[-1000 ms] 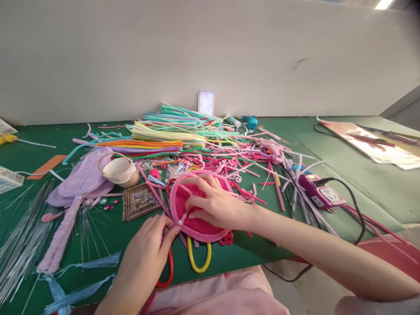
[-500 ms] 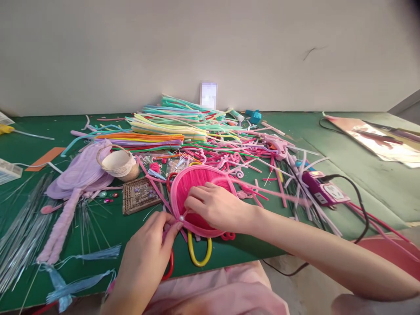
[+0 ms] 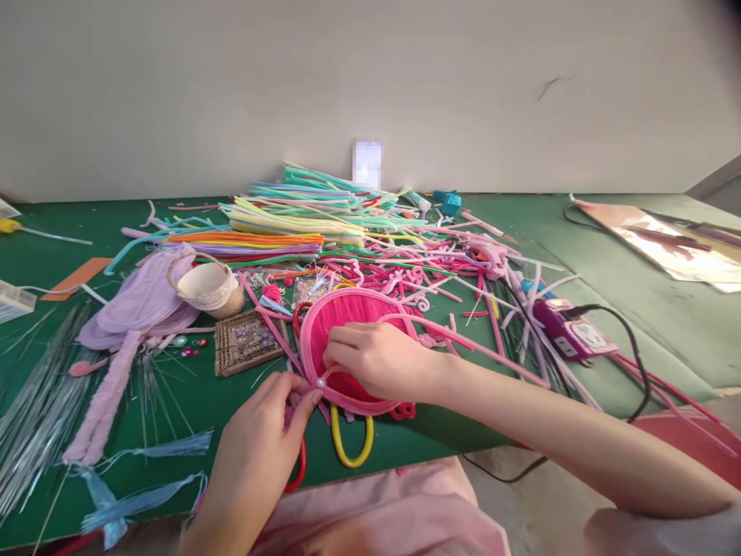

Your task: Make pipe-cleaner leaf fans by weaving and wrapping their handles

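Note:
A round pink fan (image 3: 353, 303) of pipe cleaners, deep pink inside a lighter rim, is in front of me at mid-table. My left hand (image 3: 263, 425) is closed in a pinch on its lower-left edge, beside a white pearl bead (image 3: 320, 383). Over the fan's face, my right hand (image 3: 379, 359) has its fingers pressed together on a light pink pipe cleaner (image 3: 503, 361), whose long tail loops out to the right. The exact pinch point is partly hidden by my fingers. Yellow scissors handles (image 3: 352, 462) and a red handle (image 3: 296, 471) stick out below the fan.
Behind the fan lie heaped coloured pipe cleaners (image 3: 289, 212). To the left are a small basket (image 3: 211, 287), a woven bead tray (image 3: 248, 347), a lavender fan (image 3: 142, 309) and blue tassels (image 3: 139, 502). A purple power strip (image 3: 573, 332) with a black cable sits right.
The pink pipe cleaner's tail, blurred before, now hangs still and a little lower. My right hand has shifted very slightly; the left keeps its pinch.

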`<state>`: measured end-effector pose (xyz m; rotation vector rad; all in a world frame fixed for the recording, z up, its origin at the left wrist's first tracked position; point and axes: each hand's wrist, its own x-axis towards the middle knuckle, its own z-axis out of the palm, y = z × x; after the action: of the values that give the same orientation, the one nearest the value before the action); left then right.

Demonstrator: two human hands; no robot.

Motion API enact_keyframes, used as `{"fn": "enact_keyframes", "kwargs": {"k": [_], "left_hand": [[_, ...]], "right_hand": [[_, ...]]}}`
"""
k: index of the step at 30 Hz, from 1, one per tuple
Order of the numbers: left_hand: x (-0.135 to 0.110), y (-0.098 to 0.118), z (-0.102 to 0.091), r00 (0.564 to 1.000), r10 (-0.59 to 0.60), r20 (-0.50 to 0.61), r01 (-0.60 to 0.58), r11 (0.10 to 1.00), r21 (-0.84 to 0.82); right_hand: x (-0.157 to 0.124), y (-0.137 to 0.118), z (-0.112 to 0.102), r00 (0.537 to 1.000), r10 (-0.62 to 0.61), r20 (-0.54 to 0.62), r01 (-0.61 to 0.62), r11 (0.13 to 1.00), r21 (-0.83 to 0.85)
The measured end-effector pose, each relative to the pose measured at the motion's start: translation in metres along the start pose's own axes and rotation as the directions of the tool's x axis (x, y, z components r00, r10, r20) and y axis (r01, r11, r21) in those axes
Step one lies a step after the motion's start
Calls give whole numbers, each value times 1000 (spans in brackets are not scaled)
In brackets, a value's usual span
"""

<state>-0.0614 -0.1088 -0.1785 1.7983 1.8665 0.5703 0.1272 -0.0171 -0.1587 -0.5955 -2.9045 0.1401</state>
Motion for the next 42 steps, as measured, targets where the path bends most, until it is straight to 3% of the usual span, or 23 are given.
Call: {"fn": "enact_keyframes", "kwargs": {"k": [6,15,25,32,42], "left_hand": [[-1,-1,1,1000,7,-13,-7,1000,-10],[-2,-3,1,1000,17,20,-18,999,45],[-1,-6,4,999,14,43,-17,997,80],[0,-4,2,997,-40,69,33,994,106],[-1,-2,3,1000,6,12,-6,999,44]], "right_hand": [[1,0,-1,998,-44,-38,41,996,-77],[-1,-11,-7,1000,-30,-5,29,982,-187],[3,0,0,998,-63,8,64,995,-81],[9,-7,2,995,-97,11,98,993,-60],[-4,11,-11,998,-9,-56,4,996,-88]]}}
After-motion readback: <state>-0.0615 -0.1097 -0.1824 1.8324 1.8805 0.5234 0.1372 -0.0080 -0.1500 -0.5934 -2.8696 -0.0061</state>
